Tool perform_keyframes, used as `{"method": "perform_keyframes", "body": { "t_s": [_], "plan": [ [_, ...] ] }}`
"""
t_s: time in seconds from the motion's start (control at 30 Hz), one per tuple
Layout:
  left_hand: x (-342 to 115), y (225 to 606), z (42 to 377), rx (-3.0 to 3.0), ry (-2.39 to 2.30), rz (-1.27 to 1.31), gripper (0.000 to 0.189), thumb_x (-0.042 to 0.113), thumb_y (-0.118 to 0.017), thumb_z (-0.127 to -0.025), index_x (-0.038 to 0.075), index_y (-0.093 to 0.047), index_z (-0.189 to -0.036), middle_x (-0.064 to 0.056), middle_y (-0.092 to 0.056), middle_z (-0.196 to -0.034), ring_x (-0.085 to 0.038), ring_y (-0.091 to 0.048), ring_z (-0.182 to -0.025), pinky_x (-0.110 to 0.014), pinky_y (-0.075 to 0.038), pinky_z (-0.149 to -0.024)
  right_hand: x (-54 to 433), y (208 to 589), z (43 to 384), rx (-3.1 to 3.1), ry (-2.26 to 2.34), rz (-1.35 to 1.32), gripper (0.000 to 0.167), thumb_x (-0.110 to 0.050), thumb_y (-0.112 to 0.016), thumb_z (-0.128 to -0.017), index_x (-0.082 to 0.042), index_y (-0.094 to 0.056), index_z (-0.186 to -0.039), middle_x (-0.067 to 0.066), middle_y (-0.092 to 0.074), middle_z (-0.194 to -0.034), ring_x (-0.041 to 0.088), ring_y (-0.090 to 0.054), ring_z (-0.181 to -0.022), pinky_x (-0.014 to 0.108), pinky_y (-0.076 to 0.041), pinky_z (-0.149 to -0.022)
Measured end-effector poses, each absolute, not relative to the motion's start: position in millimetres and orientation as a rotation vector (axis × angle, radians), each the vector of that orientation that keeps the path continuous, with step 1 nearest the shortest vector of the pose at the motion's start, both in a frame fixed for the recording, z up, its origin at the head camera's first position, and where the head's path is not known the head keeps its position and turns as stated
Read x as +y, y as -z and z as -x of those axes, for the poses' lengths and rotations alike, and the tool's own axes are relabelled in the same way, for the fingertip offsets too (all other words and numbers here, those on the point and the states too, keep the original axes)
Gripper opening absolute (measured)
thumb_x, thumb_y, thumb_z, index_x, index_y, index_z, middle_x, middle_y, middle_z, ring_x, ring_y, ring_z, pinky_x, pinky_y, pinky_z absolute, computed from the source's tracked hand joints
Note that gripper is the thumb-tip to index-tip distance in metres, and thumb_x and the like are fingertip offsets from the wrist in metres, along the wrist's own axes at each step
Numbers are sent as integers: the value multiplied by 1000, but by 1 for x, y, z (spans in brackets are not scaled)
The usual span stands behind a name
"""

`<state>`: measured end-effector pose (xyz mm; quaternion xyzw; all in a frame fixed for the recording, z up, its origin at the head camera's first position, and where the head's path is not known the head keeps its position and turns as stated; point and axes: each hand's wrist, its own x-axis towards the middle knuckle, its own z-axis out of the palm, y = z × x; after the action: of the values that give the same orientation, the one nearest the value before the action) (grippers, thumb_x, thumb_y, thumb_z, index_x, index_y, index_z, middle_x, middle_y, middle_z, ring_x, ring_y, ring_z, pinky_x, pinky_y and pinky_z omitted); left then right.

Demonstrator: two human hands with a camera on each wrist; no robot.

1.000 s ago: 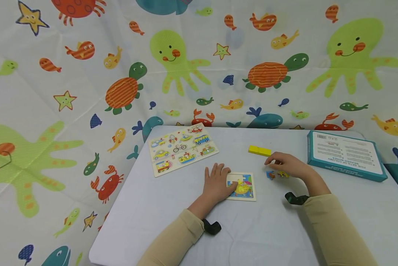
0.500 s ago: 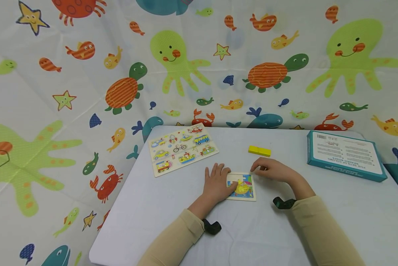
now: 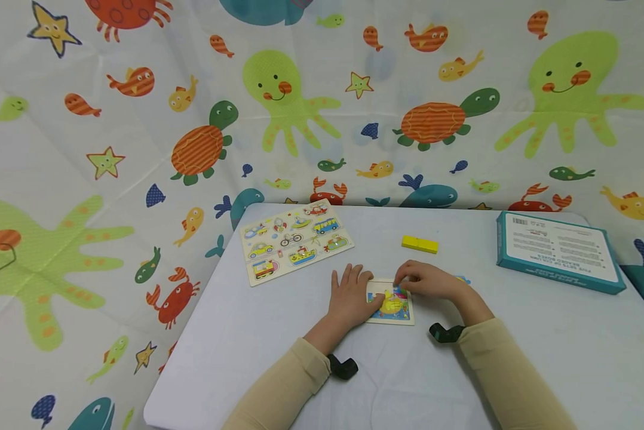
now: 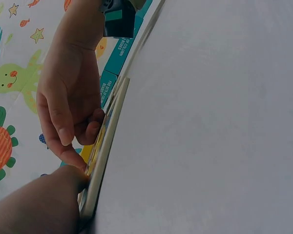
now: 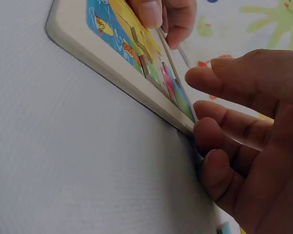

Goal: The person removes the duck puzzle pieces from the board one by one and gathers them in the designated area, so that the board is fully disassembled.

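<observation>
A small square jigsaw puzzle (image 3: 392, 304) with a yellow figure on blue lies on the table in a pale wooden frame. My left hand (image 3: 351, 297) rests at its left side, fingers spread and straight, thumb on the picture. At the puzzle's upper right corner is my right hand (image 3: 423, 279), its fingers loosely bent. The right wrist view has the right hand's fingertips (image 5: 208, 131) right at the frame's corner, with no loose piece showing between them. Raised piece edges show on the puzzle in this view. A blue puzzle piece (image 3: 463, 279) peeks out behind the right wrist.
A larger vehicle puzzle board (image 3: 295, 242) lies at the back left of the white table (image 3: 236, 346). Behind the right hand is a yellow block (image 3: 420, 243). A teal box (image 3: 561, 251) lies at the back right, before a sea-animal cloth (image 3: 333, 77).
My right hand has moved left from the loose pieces to the puzzle's upper right corner. The left hand has stayed on the puzzle.
</observation>
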<state>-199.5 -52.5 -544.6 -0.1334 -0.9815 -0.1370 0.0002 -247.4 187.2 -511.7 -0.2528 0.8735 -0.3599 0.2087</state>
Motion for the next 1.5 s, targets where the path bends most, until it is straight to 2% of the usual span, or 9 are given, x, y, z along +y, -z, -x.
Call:
{"method": "perform_keyframes", "body": {
  "t_s": [0.3,0.67,1.0,1.5],
  "plan": [
    [-52,543,198,-3088,428,420,59,64,-50,-92,26,-50,-137,-2,-38,-156,-28,-23,-151,-62,-11,-120,183,509,244,2475,953,706,18,-18,-58,-99,-25,-74,-95,1,-59,-120,21,-53,-105,37,-47,-90],
    [-52,543,198,-3081,443,417,59,64,-51,-92,26,-50,-136,-3,-38,-155,-28,-23,-151,-63,-11,-120,180,509,242,2477,969,717,24,-13,-54,-99,-24,-74,-91,2,-57,-117,21,-51,-104,37,-46,-91],
    [-52,544,199,-3087,437,410,59,65,-50,-92,26,-50,-137,-3,-37,-156,-28,-22,-152,-62,-10,-120,178,507,241,2467,967,722,20,-16,-56,-99,-24,-74,-95,3,-57,-119,22,-51,-106,39,-45,-93],
    [-52,544,199,-3079,440,426,59,64,-50,-92,25,-50,-136,-3,-38,-155,-29,-23,-151,-63,-11,-120,177,508,237,2480,984,708,18,-15,-57,-98,-24,-72,-93,3,-55,-118,21,-50,-101,36,-46,-89]
  ]
}}
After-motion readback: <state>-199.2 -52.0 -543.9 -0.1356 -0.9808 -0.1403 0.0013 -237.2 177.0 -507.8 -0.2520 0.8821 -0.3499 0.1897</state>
